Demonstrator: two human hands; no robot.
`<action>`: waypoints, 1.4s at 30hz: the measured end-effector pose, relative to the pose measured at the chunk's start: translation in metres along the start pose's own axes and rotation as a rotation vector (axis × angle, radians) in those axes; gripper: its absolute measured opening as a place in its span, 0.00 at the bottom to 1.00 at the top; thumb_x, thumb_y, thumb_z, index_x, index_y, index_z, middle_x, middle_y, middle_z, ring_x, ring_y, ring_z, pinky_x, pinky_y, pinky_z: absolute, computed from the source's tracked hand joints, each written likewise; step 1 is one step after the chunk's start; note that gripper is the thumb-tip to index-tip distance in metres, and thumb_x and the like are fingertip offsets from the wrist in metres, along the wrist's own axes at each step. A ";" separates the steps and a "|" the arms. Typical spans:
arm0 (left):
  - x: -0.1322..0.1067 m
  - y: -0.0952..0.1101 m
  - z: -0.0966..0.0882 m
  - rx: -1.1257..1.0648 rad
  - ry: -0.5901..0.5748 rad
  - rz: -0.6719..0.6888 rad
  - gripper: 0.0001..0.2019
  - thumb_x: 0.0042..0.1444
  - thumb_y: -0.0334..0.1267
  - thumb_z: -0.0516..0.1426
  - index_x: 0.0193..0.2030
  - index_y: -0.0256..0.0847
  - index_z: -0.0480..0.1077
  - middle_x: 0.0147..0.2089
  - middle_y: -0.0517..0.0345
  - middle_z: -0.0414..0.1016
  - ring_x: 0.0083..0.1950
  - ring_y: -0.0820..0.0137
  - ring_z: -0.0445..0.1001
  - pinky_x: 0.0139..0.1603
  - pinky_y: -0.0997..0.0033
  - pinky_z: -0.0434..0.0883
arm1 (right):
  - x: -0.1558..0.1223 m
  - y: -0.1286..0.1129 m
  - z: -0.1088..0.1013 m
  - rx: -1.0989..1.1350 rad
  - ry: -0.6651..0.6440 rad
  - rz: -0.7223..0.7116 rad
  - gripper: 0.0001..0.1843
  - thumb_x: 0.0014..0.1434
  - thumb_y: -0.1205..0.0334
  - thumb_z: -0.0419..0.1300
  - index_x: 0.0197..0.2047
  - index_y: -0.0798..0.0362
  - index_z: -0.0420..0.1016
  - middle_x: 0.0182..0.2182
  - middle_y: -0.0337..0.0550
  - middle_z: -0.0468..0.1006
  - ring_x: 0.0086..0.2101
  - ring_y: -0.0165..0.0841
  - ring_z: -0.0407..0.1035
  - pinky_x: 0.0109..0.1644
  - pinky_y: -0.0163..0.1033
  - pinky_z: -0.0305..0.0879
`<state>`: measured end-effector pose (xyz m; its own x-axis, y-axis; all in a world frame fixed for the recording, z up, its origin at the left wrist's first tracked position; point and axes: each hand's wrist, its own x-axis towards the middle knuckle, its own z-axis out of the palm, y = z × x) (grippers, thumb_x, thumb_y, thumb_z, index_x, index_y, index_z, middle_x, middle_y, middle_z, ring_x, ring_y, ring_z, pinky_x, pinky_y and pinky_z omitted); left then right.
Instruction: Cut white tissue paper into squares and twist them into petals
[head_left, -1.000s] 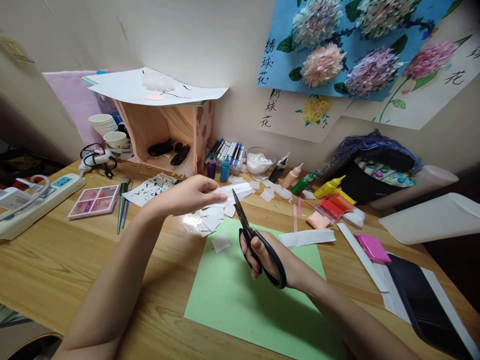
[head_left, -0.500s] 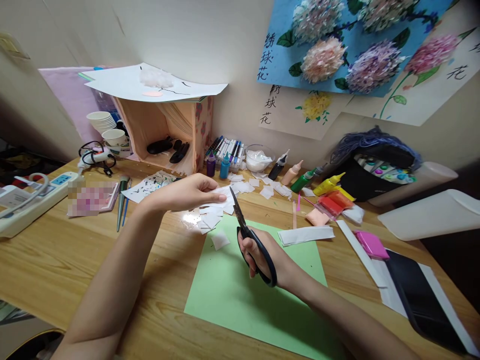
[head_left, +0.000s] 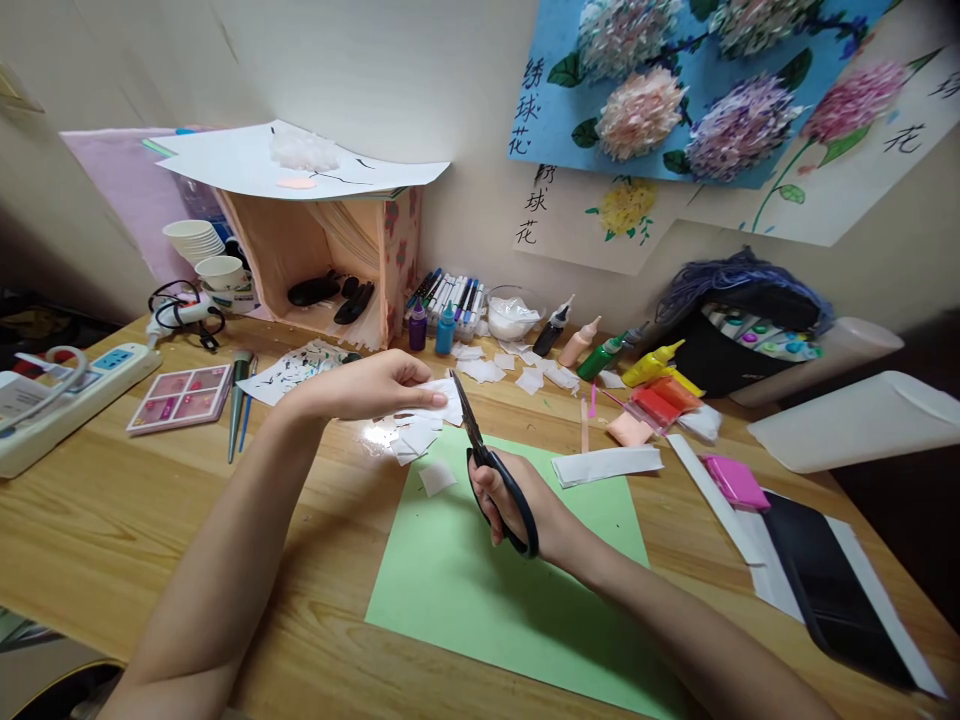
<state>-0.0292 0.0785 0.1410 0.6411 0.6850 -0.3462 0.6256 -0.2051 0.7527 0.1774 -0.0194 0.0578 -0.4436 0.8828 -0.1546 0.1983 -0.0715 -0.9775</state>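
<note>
Between the thumb and fingers of my left hand (head_left: pixel 394 385) is a small piece of white paper (head_left: pixel 453 401). My right hand (head_left: pixel 517 500) grips a pair of black-handled scissors (head_left: pixel 480 440), thumb and fingers in the loops. The blades point up and away, their tips at the right edge of the paper and nearly closed. Cut white paper squares (head_left: pixel 417 437) lie in a loose pile below my left hand. One single square (head_left: pixel 437 478) rests on the green sheet (head_left: pixel 450 590) under my right hand.
Paint bottles (head_left: pixel 601 357), a glass bowl (head_left: pixel 515 314) and markers (head_left: pixel 457 298) line the wall side. A folded white paper strip (head_left: pixel 607 465) lies right of the scissors. At far left is a power strip (head_left: pixel 82 400); at right, a black tablet-like object (head_left: pixel 832 590).
The scissors have shifted slightly left and up, with their tips now closer to the paper's edge. My left hand keeps its hold on the paper. The whole view has shifted a little.
</note>
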 end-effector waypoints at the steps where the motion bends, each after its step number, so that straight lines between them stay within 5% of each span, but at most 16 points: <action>1: 0.000 0.000 -0.001 0.004 0.004 -0.004 0.20 0.53 0.54 0.54 0.25 0.40 0.56 0.23 0.64 0.51 0.22 0.78 0.50 0.19 0.76 0.48 | 0.000 0.001 0.001 0.013 0.015 0.007 0.28 0.54 0.33 0.48 0.27 0.52 0.58 0.13 0.30 0.59 0.13 0.23 0.57 0.15 0.28 0.56; 6: 0.000 0.004 0.004 0.043 -0.002 -0.007 0.20 0.53 0.56 0.53 0.26 0.39 0.59 0.24 0.64 0.54 0.23 0.78 0.52 0.20 0.76 0.50 | 0.006 -0.004 0.000 0.161 0.127 0.012 0.26 0.57 0.36 0.48 0.30 0.54 0.63 0.12 0.29 0.61 0.12 0.24 0.58 0.16 0.29 0.60; 13: 0.008 0.015 0.025 0.120 -0.046 0.058 0.20 0.55 0.55 0.50 0.26 0.38 0.62 0.23 0.63 0.60 0.23 0.77 0.57 0.21 0.75 0.53 | 0.015 -0.007 -0.009 0.195 0.315 -0.082 0.17 0.55 0.48 0.60 0.31 0.53 0.63 0.12 0.28 0.63 0.14 0.25 0.63 0.21 0.30 0.64; 19: 0.003 0.009 0.011 0.058 -0.043 0.043 0.17 0.54 0.53 0.53 0.28 0.39 0.63 0.26 0.61 0.69 0.27 0.73 0.68 0.27 0.75 0.60 | 0.021 -0.008 -0.026 0.239 0.455 -0.123 0.19 0.54 0.45 0.60 0.29 0.53 0.62 0.13 0.29 0.63 0.15 0.25 0.63 0.23 0.31 0.65; 25: -0.001 0.002 -0.001 0.064 0.150 0.014 0.16 0.54 0.51 0.54 0.28 0.39 0.64 0.24 0.61 0.67 0.26 0.74 0.65 0.26 0.75 0.59 | 0.028 0.005 -0.025 0.384 0.192 0.049 0.35 0.48 0.26 0.46 0.33 0.53 0.62 0.17 0.31 0.64 0.15 0.26 0.63 0.26 0.36 0.67; 30: -0.002 -0.002 -0.006 0.073 0.300 -0.003 0.17 0.54 0.51 0.54 0.27 0.38 0.64 0.25 0.61 0.67 0.26 0.75 0.63 0.26 0.76 0.58 | 0.017 0.007 -0.014 0.175 -0.043 0.042 0.36 0.51 0.26 0.39 0.36 0.54 0.61 0.23 0.33 0.62 0.22 0.27 0.63 0.31 0.37 0.64; 34: -0.001 0.002 -0.003 0.070 0.246 -0.012 0.17 0.53 0.51 0.54 0.28 0.38 0.64 0.24 0.61 0.66 0.26 0.74 0.63 0.26 0.75 0.58 | 0.009 0.000 -0.014 -0.035 -0.108 -0.005 0.35 0.54 0.29 0.37 0.36 0.55 0.61 0.26 0.37 0.63 0.25 0.27 0.63 0.32 0.36 0.63; 42: 0.003 0.003 0.004 0.081 0.175 0.003 0.19 0.53 0.54 0.53 0.28 0.38 0.63 0.26 0.59 0.67 0.26 0.74 0.63 0.26 0.74 0.58 | 0.008 -0.002 -0.014 -0.011 -0.124 0.025 0.35 0.52 0.27 0.38 0.35 0.53 0.59 0.24 0.33 0.58 0.22 0.25 0.58 0.27 0.34 0.62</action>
<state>-0.0231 0.0770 0.1399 0.5604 0.7939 -0.2358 0.6618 -0.2582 0.7038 0.1851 -0.0056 0.0601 -0.5429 0.8166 -0.1960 0.2197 -0.0872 -0.9717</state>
